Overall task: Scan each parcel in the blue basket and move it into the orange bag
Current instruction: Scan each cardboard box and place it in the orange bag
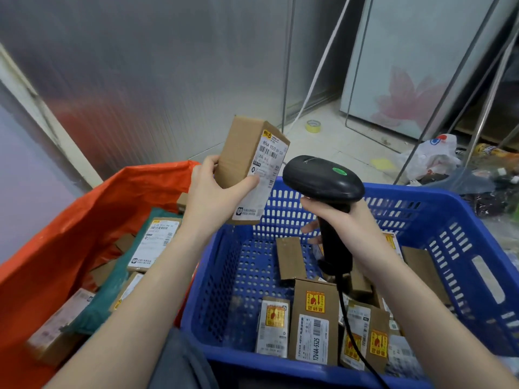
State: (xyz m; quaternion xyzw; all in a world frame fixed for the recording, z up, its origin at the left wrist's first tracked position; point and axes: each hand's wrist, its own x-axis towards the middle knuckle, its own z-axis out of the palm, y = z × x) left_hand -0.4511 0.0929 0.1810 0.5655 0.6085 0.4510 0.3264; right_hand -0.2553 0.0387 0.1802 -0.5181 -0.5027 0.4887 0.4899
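Now you hold a parcel (250, 169) up to the scanner (323, 178) above the blue basket (438, 220).

Your left hand (216, 189) grips the parcel, fingers curled behind it and thumb pressed on its label, above the basket's far left corner. Your right hand (339, 220) wraps its fingers round the scanner's handle over the basket. More parcels (311, 321) lie inside the basket; the orange bag (84, 214), left of the basket, holds others.

Person, head view: left hand (213, 189) and right hand (337, 220) bare; forearms unsleeved; grey garment (179, 360) at lower frame edge.
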